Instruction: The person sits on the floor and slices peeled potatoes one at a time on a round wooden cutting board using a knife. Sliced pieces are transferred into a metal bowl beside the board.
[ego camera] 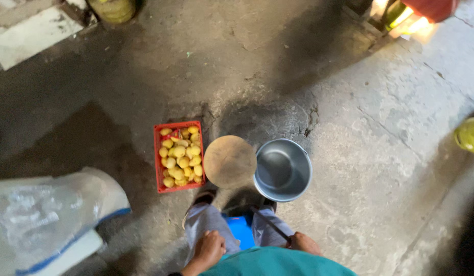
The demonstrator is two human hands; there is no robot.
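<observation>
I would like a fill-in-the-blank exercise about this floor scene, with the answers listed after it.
1. The yellow potatoes lie in a ____ crate.
2. The round wooden board lies between the crate and the metal ____.
3. The right hand holds a thin dark ____.
4. The left hand rests on the person's ____.

Missing words: red; pot; knife; knee

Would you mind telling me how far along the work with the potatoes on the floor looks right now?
Laid out already: the red crate full of peeled-looking yellow potatoes, the round wooden board beside it, and the metal pot. In hand: the right hand holds a dark knife; the left hand rests on the knee. Left: the board is bare and the pot empty.
</observation>
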